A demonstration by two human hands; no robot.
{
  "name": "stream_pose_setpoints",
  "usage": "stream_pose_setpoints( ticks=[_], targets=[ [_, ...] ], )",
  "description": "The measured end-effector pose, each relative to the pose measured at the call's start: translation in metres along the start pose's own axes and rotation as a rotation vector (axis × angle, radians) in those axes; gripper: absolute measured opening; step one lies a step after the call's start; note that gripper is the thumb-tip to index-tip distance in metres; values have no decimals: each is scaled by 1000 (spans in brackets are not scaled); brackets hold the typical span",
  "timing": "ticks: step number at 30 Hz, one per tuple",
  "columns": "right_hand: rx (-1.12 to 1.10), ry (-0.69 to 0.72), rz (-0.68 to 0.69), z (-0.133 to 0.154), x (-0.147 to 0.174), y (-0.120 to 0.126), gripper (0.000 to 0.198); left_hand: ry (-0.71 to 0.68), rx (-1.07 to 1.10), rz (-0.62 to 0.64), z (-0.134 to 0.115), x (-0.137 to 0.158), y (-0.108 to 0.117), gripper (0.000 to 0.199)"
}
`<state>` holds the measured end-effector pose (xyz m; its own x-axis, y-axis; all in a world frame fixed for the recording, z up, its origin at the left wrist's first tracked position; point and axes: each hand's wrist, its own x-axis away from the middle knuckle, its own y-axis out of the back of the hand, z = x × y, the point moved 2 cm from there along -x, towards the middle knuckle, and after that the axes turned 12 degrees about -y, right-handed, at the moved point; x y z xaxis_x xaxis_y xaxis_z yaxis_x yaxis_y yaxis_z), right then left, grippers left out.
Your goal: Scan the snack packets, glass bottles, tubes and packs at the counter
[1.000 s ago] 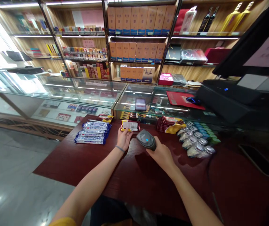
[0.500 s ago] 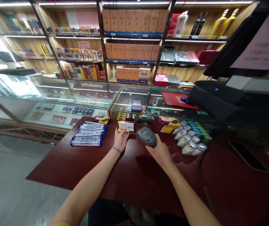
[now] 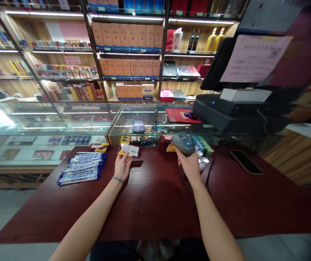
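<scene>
Between the fingers of my left hand (image 3: 122, 167) is a flat red and yellow snack packet (image 3: 129, 149), raised a little over the dark red table (image 3: 150, 195). Its white label with a barcode faces me. My right hand (image 3: 190, 165) is wrapped round a grey barcode scanner (image 3: 184, 143), which shows a blue light on top. Behind the scanner a stack of matching red and yellow packets (image 3: 166, 143) is partly hidden. To the left of my left hand lie several blue and white wrapped packets (image 3: 82, 166). One or more red and yellow packets (image 3: 100, 146) rest behind those.
Several small lidded jars (image 3: 204, 146) stand right of the scanner, partly covered. A black phone (image 3: 246, 162) lies farther right. Beyond the table is a glass display counter (image 3: 90, 121) with a red mouse pad (image 3: 175, 115) and a black register (image 3: 226, 112). A cable (image 3: 211, 168) trails near my right hand.
My view has turned to the right. The scanner has moved away from the packet to the right, and its blue light now shows. The packet is slightly tilted, still in my left hand.
</scene>
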<state>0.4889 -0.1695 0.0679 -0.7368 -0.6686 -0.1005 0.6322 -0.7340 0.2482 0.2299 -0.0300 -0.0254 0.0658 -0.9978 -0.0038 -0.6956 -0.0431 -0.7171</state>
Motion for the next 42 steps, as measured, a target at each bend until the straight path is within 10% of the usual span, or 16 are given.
stream_pose_setpoints(
  ticks=[10,21,38,42],
  targets=[
    [-295,-56,-84,4,-15,42,28,36,-85,64,-8,2,-55,14],
    [-392,-67,-170,-8,-30,71,29,-326,-597,484,14,12,-169,29],
    [-370,-112,-186,-12,-35,81,29,-121,-478,648,81,40,-209,37],
    [-347,-102,-173,-17,-38,80,31,-259,-520,682,86,36,-209,34]
  ],
)
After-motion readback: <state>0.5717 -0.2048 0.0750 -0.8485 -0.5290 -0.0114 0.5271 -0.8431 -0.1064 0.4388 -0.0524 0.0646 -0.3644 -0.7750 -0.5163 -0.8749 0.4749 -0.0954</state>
